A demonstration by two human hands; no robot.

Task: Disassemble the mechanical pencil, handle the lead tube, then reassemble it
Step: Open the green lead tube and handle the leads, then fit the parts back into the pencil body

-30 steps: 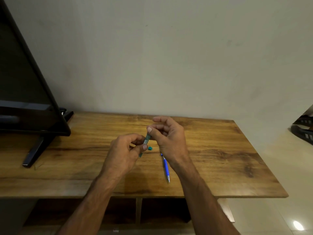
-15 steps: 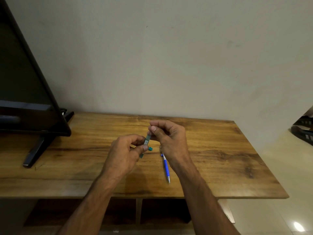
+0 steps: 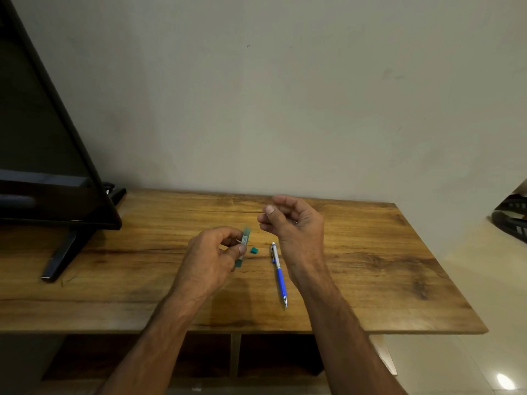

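My left hand [image 3: 211,259] grips a slim teal lead tube [image 3: 244,243] between thumb and fingers, its open top tilted up to the right. The tube's small teal cap [image 3: 254,250] lies on the table just right of it. My right hand [image 3: 293,223] hovers above and to the right of the tube, thumb and forefinger pinched together; something very thin may be between them, too small to tell. A blue and white mechanical pencil [image 3: 279,275] lies on the wooden table [image 3: 370,266] below my right hand, tip pointing toward me.
A black TV screen [image 3: 42,155] on a black stand foot [image 3: 65,252] fills the table's left end. The wall runs right behind the table. Open shelves sit under the tabletop. A dark object [image 3: 513,220] lies on the floor at the far right.
My right hand has let go of the tube's top and lifted up and to the right with its fingertips pinched. My left hand keeps hold of the tube.
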